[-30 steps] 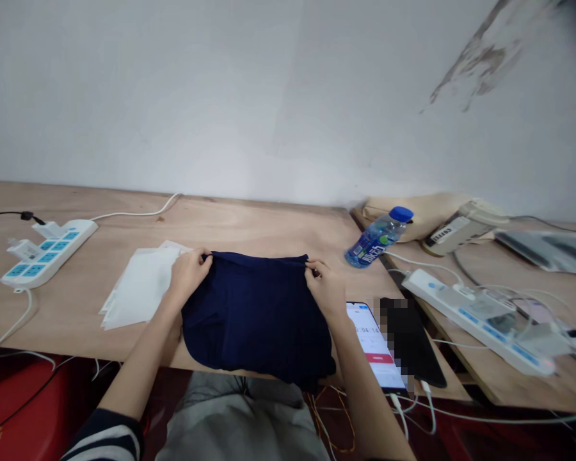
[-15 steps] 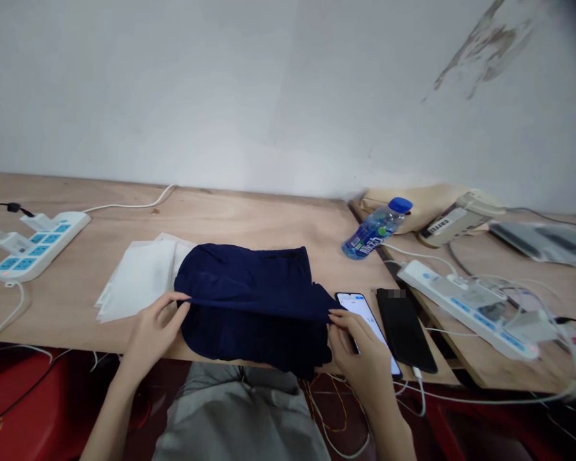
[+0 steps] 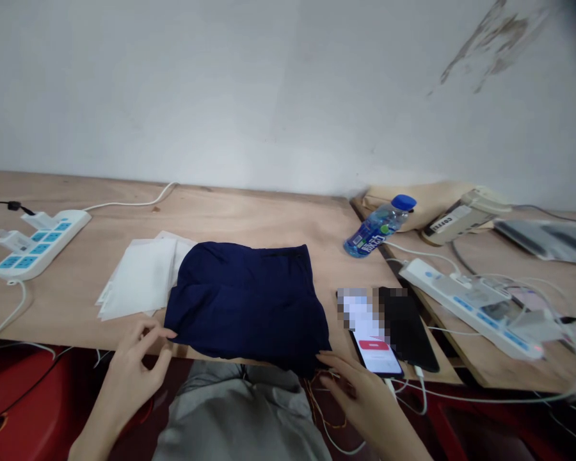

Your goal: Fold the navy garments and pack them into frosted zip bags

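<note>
A dark navy garment (image 3: pixel 249 301), folded into a wide, roughly rectangular shape, lies at the table's front edge; its exact kind is hard to tell. At its lower left corner is my left hand (image 3: pixel 137 365), the index fingertip touching the fabric and the thumb held apart from it. My right hand (image 3: pixel 358 390) is at the lower right corner, fingertips against the cloth's edge, thumb spread below. Neither hand grips the fabric. Tucked close behind the garment's left side, a stack of white sheets or thin bags (image 3: pixel 141 275) rests on the table.
To the right lie a lit phone (image 3: pixel 372 346) and a black phone (image 3: pixel 410 333) with a charging cable. Beyond them are a power strip (image 3: pixel 470 310), a tilted drink bottle (image 3: pixel 379 227) and a coffee cup (image 3: pixel 448 221). Another power strip (image 3: pixel 45 243) sits at the left.
Both hands have come down toward me, and the raised layer of the garment now lies flat over its front part. The fingers have loosened from the fabric. The lit phone's screen has changed.
</note>
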The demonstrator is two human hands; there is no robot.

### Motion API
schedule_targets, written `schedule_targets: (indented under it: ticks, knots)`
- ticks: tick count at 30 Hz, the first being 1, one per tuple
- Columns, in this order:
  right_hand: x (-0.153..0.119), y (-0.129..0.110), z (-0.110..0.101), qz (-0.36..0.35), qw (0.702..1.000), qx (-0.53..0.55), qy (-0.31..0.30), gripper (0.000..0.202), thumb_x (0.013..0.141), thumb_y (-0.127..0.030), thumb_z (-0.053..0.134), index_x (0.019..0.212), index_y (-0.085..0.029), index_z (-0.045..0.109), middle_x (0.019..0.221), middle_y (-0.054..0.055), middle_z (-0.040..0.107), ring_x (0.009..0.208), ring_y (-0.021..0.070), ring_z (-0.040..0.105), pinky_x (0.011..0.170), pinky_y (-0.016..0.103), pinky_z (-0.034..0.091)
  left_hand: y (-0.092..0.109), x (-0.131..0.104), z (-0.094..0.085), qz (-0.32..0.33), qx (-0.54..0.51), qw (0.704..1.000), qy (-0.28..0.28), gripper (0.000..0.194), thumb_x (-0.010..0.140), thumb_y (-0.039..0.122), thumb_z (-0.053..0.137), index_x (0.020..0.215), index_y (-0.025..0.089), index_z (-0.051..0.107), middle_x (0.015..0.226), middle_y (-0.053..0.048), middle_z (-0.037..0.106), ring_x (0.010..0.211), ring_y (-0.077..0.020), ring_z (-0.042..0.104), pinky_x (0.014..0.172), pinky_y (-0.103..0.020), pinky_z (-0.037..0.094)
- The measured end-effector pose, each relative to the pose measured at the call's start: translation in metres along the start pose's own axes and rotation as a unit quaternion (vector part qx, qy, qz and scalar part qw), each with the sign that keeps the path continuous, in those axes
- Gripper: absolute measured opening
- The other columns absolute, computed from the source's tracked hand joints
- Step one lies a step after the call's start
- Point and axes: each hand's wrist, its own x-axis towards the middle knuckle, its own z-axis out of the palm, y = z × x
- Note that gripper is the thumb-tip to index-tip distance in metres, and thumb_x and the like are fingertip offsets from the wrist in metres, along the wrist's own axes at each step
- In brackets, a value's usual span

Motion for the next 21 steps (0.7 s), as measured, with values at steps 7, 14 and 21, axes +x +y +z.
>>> schedule_targets:
  ticks: [7, 14, 21]
  knots:
    - [0.048, -0.064, 0.002, -0.072, 0.993, 0.013, 0.097, 0.030, 0.095, -0.032, 0.046, 0.114, -0.022, 0.066, 0.114, 0.009, 0.070, 0.103, 0.0224, 0.067, 0.092, 0.038, 0.054, 0.067, 0.049, 0.020, 0.076, 0.001, 0.993, 0.096, 0.027, 0.090, 0.029, 0.053, 0.114, 0.024, 0.065, 0.118, -0.010, 0.058, 0.113, -0.0251, 0.057, 0.099, -0.041, 0.045]
    - [0.104, -0.050, 0.065, -0.142, 0.980, -0.100, 0.099, 0.038, 0.098, -0.028, 0.039, 0.128, -0.016, 0.059, 0.143, 0.013, 0.052, 0.134, 0.0296, 0.046, 0.111, 0.054, 0.035, 0.087, 0.069, 0.081, 0.178, 0.080, 0.976, -0.093, 0.065, 0.092, 0.050, 0.049, 0.149, 0.022, 0.034, 0.156, -0.014, 0.032, 0.145, -0.0329, 0.026, 0.116, -0.057, 0.022]
    - [0.091, -0.011, 0.058, -0.063, 0.975, -0.150, 0.149, 0.036, 0.095, -0.020, 0.036, 0.120, -0.015, 0.062, 0.134, 0.015, 0.060, 0.126, 0.0298, 0.053, 0.108, 0.054, 0.035, 0.037, 0.052, 0.082, 0.053, 0.149, 0.987, -0.032, 0.067, 0.094, 0.050, 0.045, 0.152, 0.023, 0.028, 0.158, -0.015, 0.028, 0.144, -0.0345, 0.027, 0.114, -0.064, 0.012]
